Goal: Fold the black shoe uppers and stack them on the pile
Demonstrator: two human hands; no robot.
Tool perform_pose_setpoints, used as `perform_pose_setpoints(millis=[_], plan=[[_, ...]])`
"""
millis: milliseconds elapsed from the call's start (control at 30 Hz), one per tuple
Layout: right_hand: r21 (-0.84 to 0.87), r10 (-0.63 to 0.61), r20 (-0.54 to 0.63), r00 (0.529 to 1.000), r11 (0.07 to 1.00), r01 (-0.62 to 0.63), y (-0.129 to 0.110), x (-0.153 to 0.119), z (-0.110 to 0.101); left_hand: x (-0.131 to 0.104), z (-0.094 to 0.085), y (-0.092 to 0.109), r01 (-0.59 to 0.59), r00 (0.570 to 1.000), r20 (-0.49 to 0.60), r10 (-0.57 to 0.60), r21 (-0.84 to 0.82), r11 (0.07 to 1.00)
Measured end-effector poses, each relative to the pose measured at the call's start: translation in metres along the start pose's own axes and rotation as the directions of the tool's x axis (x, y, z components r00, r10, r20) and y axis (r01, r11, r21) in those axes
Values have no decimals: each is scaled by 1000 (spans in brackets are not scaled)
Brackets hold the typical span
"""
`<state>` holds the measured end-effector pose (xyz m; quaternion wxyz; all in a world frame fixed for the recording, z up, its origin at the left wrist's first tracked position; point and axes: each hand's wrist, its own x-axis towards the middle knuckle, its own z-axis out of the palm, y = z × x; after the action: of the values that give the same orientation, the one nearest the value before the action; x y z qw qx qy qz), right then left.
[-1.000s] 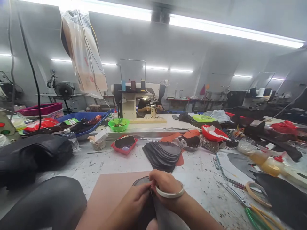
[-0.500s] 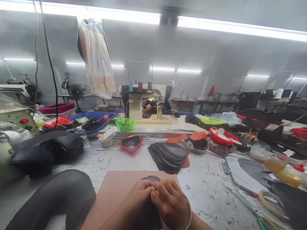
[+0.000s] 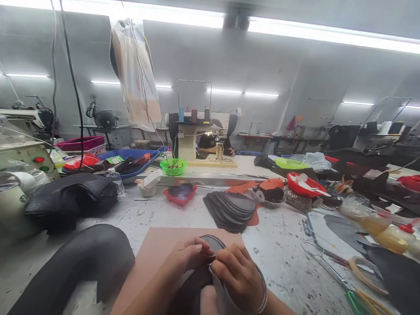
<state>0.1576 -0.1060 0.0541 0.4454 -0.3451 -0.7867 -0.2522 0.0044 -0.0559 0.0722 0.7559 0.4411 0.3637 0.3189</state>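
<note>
A black leather piece [image 3: 197,286] is in front of me over a pink board [image 3: 157,245], its lower part cut off by the picture's edge. My right hand [image 3: 238,275] is closed on its edge, lifting it so a paler grey underside shows below the fingers. Close beside it, my left hand [image 3: 193,253] has its fingers stretched towards the right hand, just over the leather; whether the fingertips touch it I cannot tell. A rounded dark grey piece [image 3: 211,240] lies beyond the fingers on the board.
A fanned stack of black leather pieces [image 3: 229,210] lies ahead. Left is a large curved black piece [image 3: 85,258]. Scissors [image 3: 344,282], a tape roll [image 3: 367,273] and glue bottles [image 3: 393,238] lie right. Behind stands a sewing machine [image 3: 187,144] with a person at it.
My left hand has come away from the right one, its fingers straightening from a pinch. The right hand has turned up the leather's edge, showing its underside.
</note>
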Motion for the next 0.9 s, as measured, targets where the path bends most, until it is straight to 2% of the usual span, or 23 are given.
perform_pose_setpoints(millis=[133,200,333,500,633,833,900], plan=[[38,12,17,1000,999,-13,2,-3,1,-5,6,-2,-66,993,108,46,186,980],[52,23,0,1000,998,-23,2,-5,1,-8,10,-3,-79,991,124,49,253,964],[75,0,-37,999,997,3,1,-6,2,-12,13,-6,-64,998,6,65,277,959],[78,-67,0,998,995,66,-2,-3,3,-12,9,-8,46,997,-69,-32,219,975],[32,-117,-10,993,993,117,-3,-4,5,-11,8,-8,29,992,-126,-1,222,975],[78,-146,-33,989,986,148,-2,-11,4,-13,8,-16,-26,1000,-13,27,41,999],[87,-170,-35,985,981,172,-1,-13,1,-14,9,-17,-47,999,-15,47,-3,999]])
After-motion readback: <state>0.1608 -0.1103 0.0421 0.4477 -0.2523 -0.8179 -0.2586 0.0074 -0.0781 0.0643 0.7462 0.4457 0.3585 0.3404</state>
